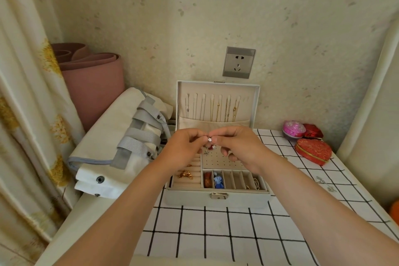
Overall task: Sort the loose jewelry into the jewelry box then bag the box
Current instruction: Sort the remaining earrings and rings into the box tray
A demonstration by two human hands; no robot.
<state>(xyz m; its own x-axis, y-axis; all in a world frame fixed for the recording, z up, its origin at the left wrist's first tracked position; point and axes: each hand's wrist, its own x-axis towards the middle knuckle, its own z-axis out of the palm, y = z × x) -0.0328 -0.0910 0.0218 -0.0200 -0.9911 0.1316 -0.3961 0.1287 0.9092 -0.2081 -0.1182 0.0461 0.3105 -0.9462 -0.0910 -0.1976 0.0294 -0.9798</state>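
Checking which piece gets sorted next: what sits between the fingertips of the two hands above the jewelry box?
A small clear-stone stud, pinched by both the left hand and the right hand, above the open jewelry box. The head view shows it.

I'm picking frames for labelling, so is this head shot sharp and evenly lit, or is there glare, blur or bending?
Head view: soft even light, no glare, faint shadow under the jewelry box; wide-angle bending bows the curtain and the tablecloth grid; the stud pinched between left hand and right hand looks tiny and slightly soft.
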